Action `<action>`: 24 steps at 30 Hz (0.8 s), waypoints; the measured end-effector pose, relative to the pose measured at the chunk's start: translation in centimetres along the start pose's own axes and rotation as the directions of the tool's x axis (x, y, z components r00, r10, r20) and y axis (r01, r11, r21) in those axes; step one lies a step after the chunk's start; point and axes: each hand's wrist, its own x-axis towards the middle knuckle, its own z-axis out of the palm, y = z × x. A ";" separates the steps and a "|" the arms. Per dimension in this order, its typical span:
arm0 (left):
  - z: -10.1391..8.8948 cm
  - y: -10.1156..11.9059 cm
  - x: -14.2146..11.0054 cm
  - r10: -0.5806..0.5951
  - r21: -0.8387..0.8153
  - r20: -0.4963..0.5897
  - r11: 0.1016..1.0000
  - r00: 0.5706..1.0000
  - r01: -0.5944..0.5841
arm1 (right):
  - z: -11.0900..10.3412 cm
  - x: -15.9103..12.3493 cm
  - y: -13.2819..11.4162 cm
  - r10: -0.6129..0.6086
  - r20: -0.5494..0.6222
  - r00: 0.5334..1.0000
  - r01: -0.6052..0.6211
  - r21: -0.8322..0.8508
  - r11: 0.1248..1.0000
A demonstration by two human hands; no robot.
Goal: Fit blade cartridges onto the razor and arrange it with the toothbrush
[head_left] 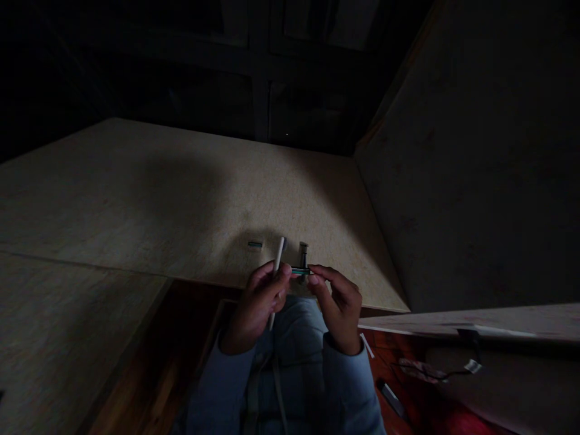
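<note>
Between my two hands is a small flat bar, dark with a green edge [300, 271]. My left hand [260, 300] pinches its left end and also holds a slim white stick [279, 249], tilted upright with a dark part at its top. At the bar's right end, the thumb and index finger of my right hand [339, 300] are closed on it. Just beyond the bar, a small metal piece with a wider top [303, 249] is on the table; the bar hides its lower part. A short dark-green strip [255, 244] lies on the table to the left.
The pale table [254, 181] meets a wall panel [471, 181] at the right. Its front edge is close under my hands. A second pale surface [58, 326] lies at the lower left. On the reddish floor are a dark elongated object [392, 399] and a cord [446, 376].
</note>
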 end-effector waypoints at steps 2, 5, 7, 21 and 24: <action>-0.1 0.1 0.0 0.018 0.004 -0.009 1.000 1.000 -0.018 | 0.1 -0.1 0.1 0.020 0.017 1.000 -0.021 0.066 0.998; -0.2 0.2 -0.2 0.031 0.002 -0.001 1.000 1.000 -0.031 | 0.3 -0.3 0.2 0.042 0.052 0.998 -0.048 0.134 0.990; -0.1 0.2 -0.4 0.035 0.000 0.013 0.999 0.999 -0.035 | 0.3 -0.3 0.1 0.054 0.064 0.996 -0.064 0.162 0.985; 0.0 0.2 -1.5 -0.012 0.002 0.142 1.000 0.990 0.012 | -0.1 -0.4 -1.3 0.150 0.309 0.939 -0.270 0.394 0.879; -0.2 0.2 -1.7 -0.027 0.007 0.164 1.000 0.986 0.026 | -0.1 -0.4 -1.6 0.160 0.354 0.922 -0.312 0.429 0.848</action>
